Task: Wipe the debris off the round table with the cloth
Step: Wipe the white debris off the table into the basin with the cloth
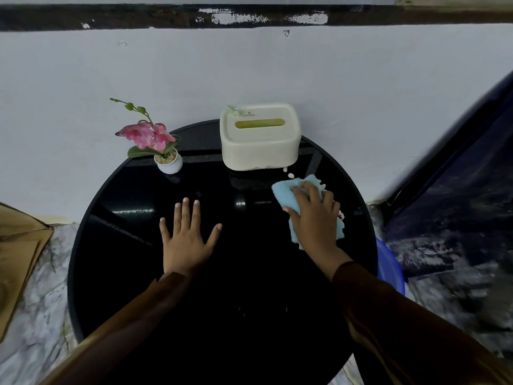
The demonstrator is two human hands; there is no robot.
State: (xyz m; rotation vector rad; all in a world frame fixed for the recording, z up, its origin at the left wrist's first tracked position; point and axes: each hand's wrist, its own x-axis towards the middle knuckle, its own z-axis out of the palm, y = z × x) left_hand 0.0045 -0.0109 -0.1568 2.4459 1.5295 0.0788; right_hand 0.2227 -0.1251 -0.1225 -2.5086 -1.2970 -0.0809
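A glossy black round table (133, 259) fills the middle of the view. My right hand (315, 218) presses flat on a light blue cloth (286, 193) at the table's right side, fingers spread over it. Small white bits of debris (290, 175) lie just beyond the cloth near the box, and more white bits (341, 215) show at the cloth's right edge. My left hand (186, 240) rests flat on the table's centre-left with fingers apart, holding nothing.
A cream tissue box (259, 137) stands at the table's far side. A small white pot with pink flowers (168, 162) sits at the far left. A blue basin (390, 268) is on the floor beside the table's right edge. Cardboard (19, 245) lies at left.
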